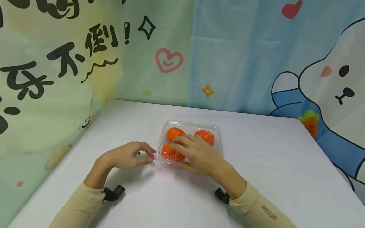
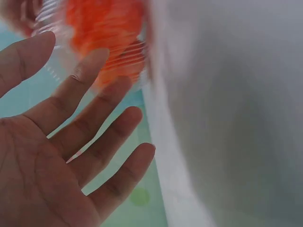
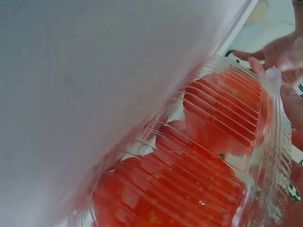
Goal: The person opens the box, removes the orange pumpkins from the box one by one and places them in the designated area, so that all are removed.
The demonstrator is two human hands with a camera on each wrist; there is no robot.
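Note:
A clear plastic box with ribbed sides holds several rounded, lobed orange-red fruits. My right hand lies over the front of the box, its fingers spread and slightly bent across the top. Its thumb is right at the box's rim. Part of the contents is hidden under this hand. At the box's left front corner is my left hand, fingertips close to the rim. In the left wrist view its fingers are spread, the palm bare.
The box stands on a white-covered table. Behind it hangs a printed cloth with drawings and lettering, which continues along the left side. A black wrist camera sits at the left sleeve, another at the right.

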